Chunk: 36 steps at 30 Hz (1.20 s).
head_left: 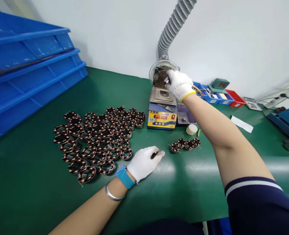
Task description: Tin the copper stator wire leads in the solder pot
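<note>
My right hand (180,85), in a white glove, is closed on a motor stator (167,80), of which only a grey metal side shows. It hangs above the solder pot (162,111), in front of the round fan grille (160,79). My left hand (145,162), also gloved, rests on the green table with its fingers curled; a dark spot shows between thumb and fingers, and what they hold is unclear. Left of it stand many copper-wound stators (106,167) in a close group. Several more stators (175,148) sit to its right.
Stacked blue crates (36,78) rise at the left. A grey extraction hose (173,29) comes down behind the pot. Right of the pot are a purple tray (183,118), a round whitish pad (191,129), blue bins (212,98) and a red bin (235,98).
</note>
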Motion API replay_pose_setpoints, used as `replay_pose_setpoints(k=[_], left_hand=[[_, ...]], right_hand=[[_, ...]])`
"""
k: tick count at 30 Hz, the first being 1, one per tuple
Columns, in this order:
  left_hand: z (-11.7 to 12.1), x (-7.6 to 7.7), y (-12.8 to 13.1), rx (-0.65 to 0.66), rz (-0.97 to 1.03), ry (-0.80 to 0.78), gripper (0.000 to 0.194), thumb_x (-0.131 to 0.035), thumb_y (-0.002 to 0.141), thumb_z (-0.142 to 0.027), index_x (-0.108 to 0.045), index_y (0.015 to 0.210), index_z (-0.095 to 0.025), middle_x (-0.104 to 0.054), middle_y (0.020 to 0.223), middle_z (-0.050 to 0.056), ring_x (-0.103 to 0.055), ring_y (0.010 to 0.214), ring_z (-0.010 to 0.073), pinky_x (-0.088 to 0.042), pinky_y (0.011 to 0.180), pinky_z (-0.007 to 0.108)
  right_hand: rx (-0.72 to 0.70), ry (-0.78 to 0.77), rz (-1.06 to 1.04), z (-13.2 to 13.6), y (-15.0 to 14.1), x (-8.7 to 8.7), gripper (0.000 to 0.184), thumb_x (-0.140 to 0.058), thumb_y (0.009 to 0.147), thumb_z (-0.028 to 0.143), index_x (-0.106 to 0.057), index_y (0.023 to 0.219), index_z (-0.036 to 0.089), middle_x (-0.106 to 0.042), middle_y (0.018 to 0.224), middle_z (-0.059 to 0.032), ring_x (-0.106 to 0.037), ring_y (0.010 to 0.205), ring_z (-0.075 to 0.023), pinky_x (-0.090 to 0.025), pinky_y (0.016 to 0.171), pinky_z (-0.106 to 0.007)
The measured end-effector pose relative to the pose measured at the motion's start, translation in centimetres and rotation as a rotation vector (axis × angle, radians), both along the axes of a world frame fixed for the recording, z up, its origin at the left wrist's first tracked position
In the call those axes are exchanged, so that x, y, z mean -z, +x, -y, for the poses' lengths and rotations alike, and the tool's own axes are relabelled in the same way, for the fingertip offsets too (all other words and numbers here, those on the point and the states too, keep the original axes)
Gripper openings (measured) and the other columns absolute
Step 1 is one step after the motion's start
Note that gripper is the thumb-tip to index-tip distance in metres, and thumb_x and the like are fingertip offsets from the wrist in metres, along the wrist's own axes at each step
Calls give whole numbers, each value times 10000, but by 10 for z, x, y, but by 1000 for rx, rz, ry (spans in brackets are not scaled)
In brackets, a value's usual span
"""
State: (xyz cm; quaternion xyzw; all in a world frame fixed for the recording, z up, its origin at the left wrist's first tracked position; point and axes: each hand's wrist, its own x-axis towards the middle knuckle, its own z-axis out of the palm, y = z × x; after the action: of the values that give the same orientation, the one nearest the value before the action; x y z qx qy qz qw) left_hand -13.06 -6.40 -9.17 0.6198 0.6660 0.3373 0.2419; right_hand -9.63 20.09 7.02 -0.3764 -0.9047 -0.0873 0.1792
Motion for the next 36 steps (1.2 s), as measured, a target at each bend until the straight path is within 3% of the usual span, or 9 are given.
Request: replay_pose_setpoints(k=[6,12,18,23,27,31,33,36], left_hand=[[0,-4,-4,25,-100,-67,315,-429,909,-456,-603,794,-219,-675,792,29,-601,695,180,-359,609,284],[0,-2,-5,43,-146,-80,287,-434,906,-447,-595,805,-232,-690,849,26,-622,740,202,-358,613,295],[0,-4,-6,53,-134,-95,259,-440,896,-423,-605,827,-235,-694,871,26,-638,796,227,-396,653,316],[0,-2,-6,33,-67,-90,287,-475,879,-433,-648,991,-234,-704,943,41,-648,849,235,-454,729,337],[-2,3,-6,-58,117,-34,408,-525,861,-421,-603,1177,-174,-703,966,66,-648,877,211,-500,773,322],[-3,5,-5,-178,317,48,509,-546,858,-419,-515,1294,-157,-696,1041,82,-661,862,177,-535,752,291],[-3,4,-4,-215,386,84,580,-557,855,-412,-437,1363,-159,-678,1124,103,-671,829,162,-545,725,278],[-1,2,-1,-258,442,164,661,-540,868,-386,-305,1440,-154,-594,1291,153,-683,856,158,-552,752,266]], right_hand=[[104,29,148,-16,-22,12,363,-610,802,171,-569,1158,118,-573,1100,-182,-555,1061,-377,-419,870,-601],[93,89,246,-21,-27,19,343,-612,785,143,-589,1125,108,-584,1059,-198,-564,1037,-400,-427,841,-625],[70,-20,190,-20,-32,20,328,-601,795,103,-581,1122,81,-555,1112,-222,-504,1134,-452,-326,895,-706],[90,41,187,-21,-28,18,333,-647,775,157,-603,1102,108,-591,1079,-184,-549,1085,-395,-398,891,-633],[84,66,94,-13,-13,7,372,-653,774,264,-609,1125,148,-620,1090,-159,-585,1022,-349,-456,857,-558],[16,-94,-173,19,8,6,412,-640,784,386,-616,1159,215,-655,1082,-104,-589,1051,-334,-462,871,-541],[-11,-279,-297,44,16,18,444,-660,764,447,-632,1147,223,-672,1051,-82,-608,1029,-310,-472,886,-524],[-41,-675,-401,88,25,47,567,-685,741,470,-586,1234,207,-691,984,-73,-661,876,-265,-529,819,-487]])
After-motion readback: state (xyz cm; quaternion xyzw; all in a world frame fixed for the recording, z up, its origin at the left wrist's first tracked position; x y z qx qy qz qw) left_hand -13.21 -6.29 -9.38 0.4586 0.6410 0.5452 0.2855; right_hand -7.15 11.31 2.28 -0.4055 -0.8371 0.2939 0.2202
